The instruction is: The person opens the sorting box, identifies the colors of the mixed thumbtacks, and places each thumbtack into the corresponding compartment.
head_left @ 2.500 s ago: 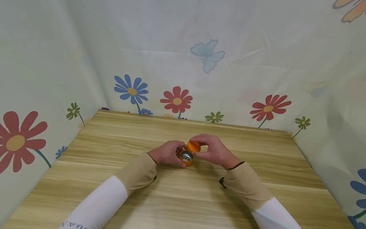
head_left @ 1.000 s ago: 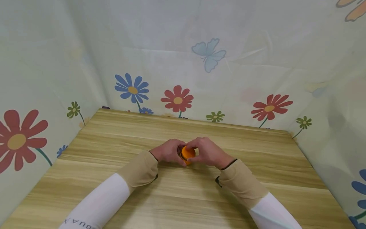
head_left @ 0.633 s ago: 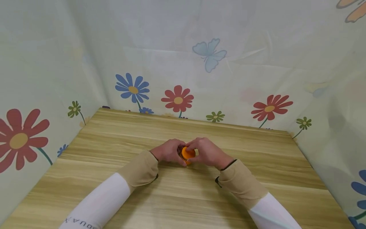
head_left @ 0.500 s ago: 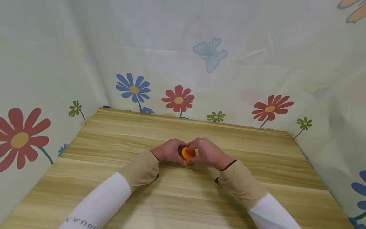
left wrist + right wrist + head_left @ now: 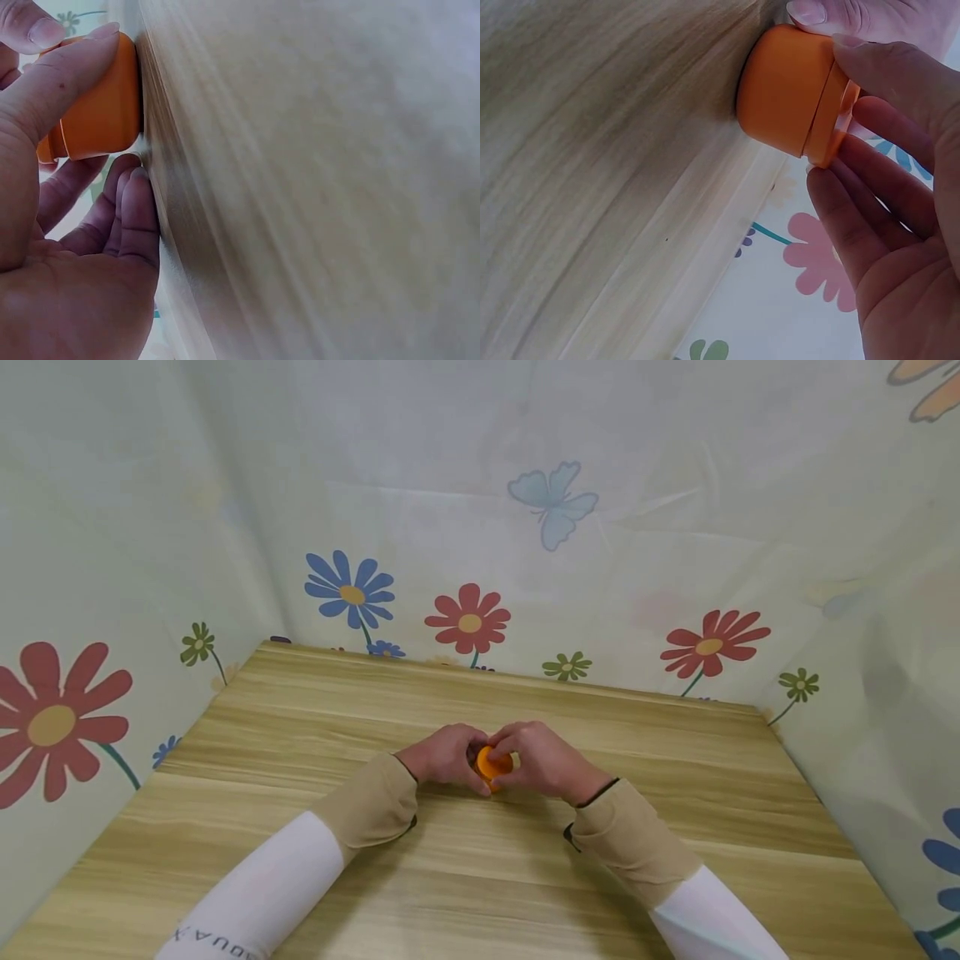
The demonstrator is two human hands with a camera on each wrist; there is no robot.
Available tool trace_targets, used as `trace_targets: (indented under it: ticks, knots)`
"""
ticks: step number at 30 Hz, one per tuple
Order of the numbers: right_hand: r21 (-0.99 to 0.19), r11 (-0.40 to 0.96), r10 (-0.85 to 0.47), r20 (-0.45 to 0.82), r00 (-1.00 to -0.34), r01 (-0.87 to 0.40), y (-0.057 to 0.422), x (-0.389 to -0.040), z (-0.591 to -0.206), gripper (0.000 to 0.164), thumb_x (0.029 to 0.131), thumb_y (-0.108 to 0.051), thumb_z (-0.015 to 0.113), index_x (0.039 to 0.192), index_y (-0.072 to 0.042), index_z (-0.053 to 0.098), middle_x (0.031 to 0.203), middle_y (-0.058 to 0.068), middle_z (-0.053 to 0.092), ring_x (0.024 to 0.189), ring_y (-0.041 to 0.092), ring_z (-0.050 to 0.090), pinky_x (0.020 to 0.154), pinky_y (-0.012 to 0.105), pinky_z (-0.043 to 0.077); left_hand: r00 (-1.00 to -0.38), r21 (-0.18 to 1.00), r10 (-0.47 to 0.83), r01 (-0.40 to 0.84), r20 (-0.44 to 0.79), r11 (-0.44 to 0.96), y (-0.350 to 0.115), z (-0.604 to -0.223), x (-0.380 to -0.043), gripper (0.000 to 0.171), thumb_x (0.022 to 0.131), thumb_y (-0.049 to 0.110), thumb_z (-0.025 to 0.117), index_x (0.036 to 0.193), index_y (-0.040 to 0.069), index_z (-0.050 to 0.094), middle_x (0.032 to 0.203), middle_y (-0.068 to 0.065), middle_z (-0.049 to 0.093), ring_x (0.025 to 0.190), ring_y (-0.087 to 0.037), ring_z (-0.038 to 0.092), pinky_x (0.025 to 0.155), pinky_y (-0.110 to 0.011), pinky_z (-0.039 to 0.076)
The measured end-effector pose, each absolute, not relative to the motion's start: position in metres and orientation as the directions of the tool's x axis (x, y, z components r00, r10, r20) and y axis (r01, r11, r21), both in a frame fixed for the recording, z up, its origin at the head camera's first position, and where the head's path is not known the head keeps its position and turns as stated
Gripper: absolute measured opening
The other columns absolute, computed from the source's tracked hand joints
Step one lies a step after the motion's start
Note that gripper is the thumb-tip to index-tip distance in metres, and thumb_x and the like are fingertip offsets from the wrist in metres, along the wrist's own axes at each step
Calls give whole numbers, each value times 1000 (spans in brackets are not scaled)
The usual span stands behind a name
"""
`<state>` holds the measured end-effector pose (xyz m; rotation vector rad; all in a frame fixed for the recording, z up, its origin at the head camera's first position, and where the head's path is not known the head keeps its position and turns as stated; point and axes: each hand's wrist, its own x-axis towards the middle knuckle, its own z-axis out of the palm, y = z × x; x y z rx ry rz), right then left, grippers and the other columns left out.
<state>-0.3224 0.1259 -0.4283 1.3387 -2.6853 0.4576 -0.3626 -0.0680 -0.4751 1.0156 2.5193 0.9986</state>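
A small round orange jar (image 5: pixel 784 90) stands upright on the wooden table, its base against the surface. On its mouth sits an orange lid (image 5: pixel 493 763), and a thin seam shows between the two in the right wrist view. My left hand (image 5: pixel 447 757) holds the jar body from the left, thumb (image 5: pixel 64 82) along the near side and fingers curving behind. From the right, my right hand (image 5: pixel 546 760) grips the lid's rim between thumb (image 5: pixel 885 67) and fingers (image 5: pixel 851 214). The jar's inside is hidden under the lid.
The wood-grain table (image 5: pixel 480 877) runs back to a pale cloth backdrop (image 5: pixel 420 460) printed with flowers and a butterfly. Similar cloth walls rise along the left and right edges.
Earlier the right hand held the lid tilted above the jar, showing the metal inside with small bits in it. The lid then came down onto the mouth; the left hand kept its hold.
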Motion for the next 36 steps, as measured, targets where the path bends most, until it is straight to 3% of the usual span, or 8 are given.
trace_targets:
  ticks: [22,36]
  knots:
    - [-228,558,-777,194,-599,-798,125,-323,-425,27,70,-20,84,93,-10,74,98,2,62,87,12,56,76,21,48,-742,640,670,523,18,563,-64,-472,-360,44,64,33,87,99,19,64,84,13,61,76,-7,54,73,-22,44]
    - [-237,556,-775,199,-600,-797,129,-322,-425,25,69,-20,85,91,-11,75,94,-1,61,82,10,56,74,20,48,-726,642,687,546,42,538,-62,-471,-358,41,65,33,87,95,20,64,80,12,60,71,-7,53,66,-22,43]
